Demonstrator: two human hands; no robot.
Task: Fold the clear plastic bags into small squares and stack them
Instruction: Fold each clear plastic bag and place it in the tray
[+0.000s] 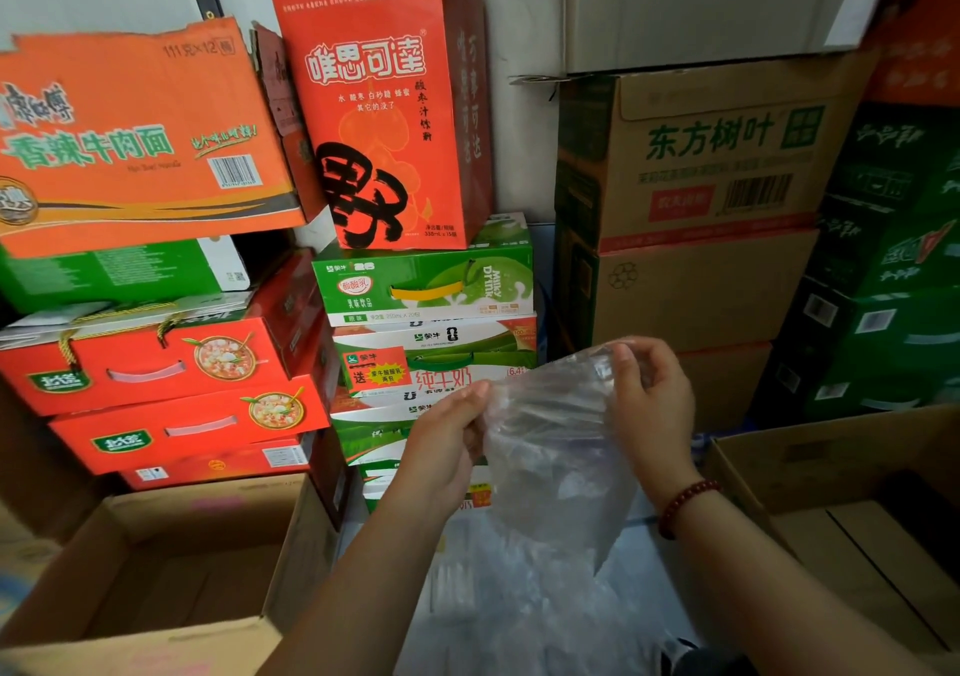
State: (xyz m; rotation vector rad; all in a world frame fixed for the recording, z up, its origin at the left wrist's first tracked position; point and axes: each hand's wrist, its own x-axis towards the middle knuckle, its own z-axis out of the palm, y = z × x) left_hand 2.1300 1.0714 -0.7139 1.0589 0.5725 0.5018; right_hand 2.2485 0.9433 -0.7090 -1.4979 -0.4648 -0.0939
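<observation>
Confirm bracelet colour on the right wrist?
Dark red beads, bracelet on the right wrist; head view.

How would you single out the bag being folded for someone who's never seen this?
Start at the tall red gift bag standing on the green milk cartons, then drop to the two hands in front. The clear plastic bag hangs between the left hand and the right hand, pinched at its top. Unlike the loose plastic below, it is lifted up.
</observation>
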